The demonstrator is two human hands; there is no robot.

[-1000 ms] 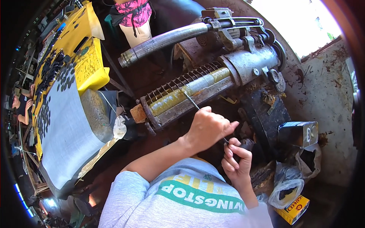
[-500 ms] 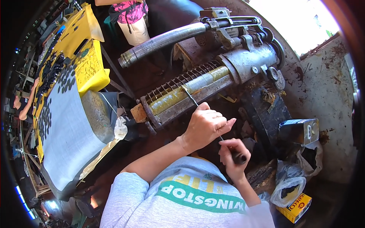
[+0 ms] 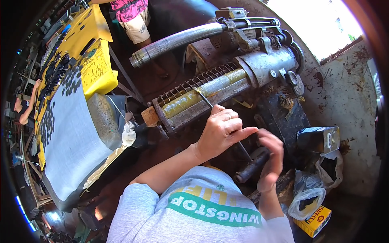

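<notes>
Closed around a thin metal rod is my left hand, thumb stretched out to the right. The rod's far tip lies against a yellowish, greasy metal roller beside a row of rusty spring coils. A dark cylindrical crosswise handle sits at the rod's near end, making a T shape. Against the handle's right side, my right hand is somewhat blurred, its fingers lifted off and apart from the rod. The roller belongs to a heavy grey machine ahead of me.
At left, a table bears a grey sheet and yellow sheets with many dark cut pieces. A curved metal tube reaches over the machine. Right of me are a metal can, plastic bags and a yellow box. Another person stands beyond.
My right hand has loosened from around the handle and lifted its fingers. The handle has turned and now lies crosswise in view. My left hand has stayed around the rod.
</notes>
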